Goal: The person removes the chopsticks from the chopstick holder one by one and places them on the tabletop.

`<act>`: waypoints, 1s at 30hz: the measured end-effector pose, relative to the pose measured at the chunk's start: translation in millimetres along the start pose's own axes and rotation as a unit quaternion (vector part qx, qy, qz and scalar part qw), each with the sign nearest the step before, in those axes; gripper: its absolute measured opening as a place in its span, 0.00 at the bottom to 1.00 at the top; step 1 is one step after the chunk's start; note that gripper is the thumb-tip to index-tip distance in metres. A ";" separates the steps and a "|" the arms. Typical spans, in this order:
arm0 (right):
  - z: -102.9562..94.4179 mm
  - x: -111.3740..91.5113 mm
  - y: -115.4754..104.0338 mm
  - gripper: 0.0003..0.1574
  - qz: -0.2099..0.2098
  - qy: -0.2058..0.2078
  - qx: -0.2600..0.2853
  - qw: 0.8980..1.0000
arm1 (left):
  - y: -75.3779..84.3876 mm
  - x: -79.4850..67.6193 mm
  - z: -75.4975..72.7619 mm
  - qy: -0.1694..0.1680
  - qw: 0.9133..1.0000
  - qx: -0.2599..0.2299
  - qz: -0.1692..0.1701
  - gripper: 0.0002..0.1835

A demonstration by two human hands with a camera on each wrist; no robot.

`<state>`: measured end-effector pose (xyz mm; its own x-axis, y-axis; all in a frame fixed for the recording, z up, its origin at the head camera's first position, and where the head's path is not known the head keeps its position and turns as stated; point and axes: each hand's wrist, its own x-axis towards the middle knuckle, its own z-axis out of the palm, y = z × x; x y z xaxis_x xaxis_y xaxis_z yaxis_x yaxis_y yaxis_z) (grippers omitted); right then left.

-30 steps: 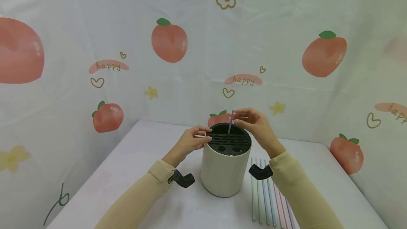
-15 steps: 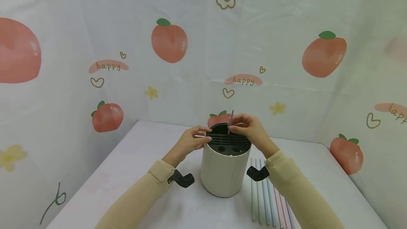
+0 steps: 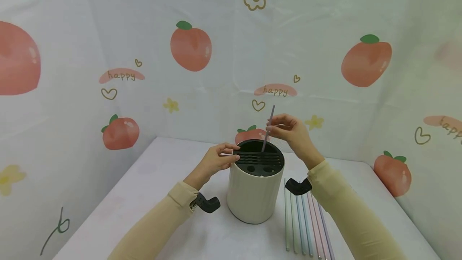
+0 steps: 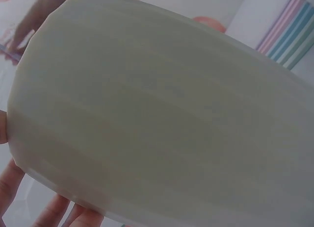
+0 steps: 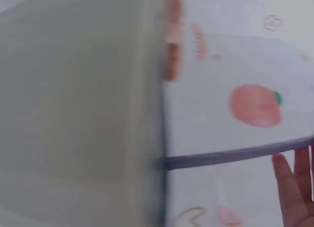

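A thin purple stick (image 3: pixel 271 115) leans up out of a white round holder (image 3: pixel 252 200). My right hand (image 3: pixel 291 133) pinches it between thumb and fingers, above and right of the rim. The stick's lower end sits inside the large dark rear opening. In the right wrist view the stick (image 5: pixel 235 156) runs from the holder's edge to my fingertips. My left hand (image 3: pixel 213 161) grips the holder's left rim, thumb and fingertips lying over the edge. The holder's black top (image 3: pixel 260 167) has slots and round holes at the front. The holder's wall (image 4: pixel 157 109) fills most of the left wrist view.
Several thin sticks (image 3: pixel 304 228) in green, blue, pink and purple lie side by side on the white table (image 3: pixel 202 232), right of the holder. A white curtain (image 3: pixel 216 103) printed with peaches hangs behind and at the sides.
Half a second ago my right hand was lower, with the stick deeper in the holder. Hand and stick have since risen and shifted right. My left hand stays on the rim.
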<state>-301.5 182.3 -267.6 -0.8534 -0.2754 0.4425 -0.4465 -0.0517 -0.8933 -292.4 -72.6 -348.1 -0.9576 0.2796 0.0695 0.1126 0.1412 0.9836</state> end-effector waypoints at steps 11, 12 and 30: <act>-42.9 7.7 -72.1 0.14 -0.135 0.118 0.223 0.958 | 0.2 -0.3 -0.8 0.000 1.000 -0.004 -0.003 0.19; -49.2 5.5 -76.5 0.15 -0.133 0.129 0.233 0.955 | 0.1 -0.1 -0.8 -0.001 1.000 -0.003 -0.002 0.19; -167.5 -98.6 37.0 0.20 0.201 0.146 0.098 0.964 | 0.0 -1.0 -1.0 0.001 1.000 0.000 0.002 0.19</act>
<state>-279.0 368.3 -331.0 -0.9989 -0.0306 0.0359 -0.0297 -0.1854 -0.9822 -291.7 -73.9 -347.9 -0.9575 0.2786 0.0742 0.1168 0.1395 0.9833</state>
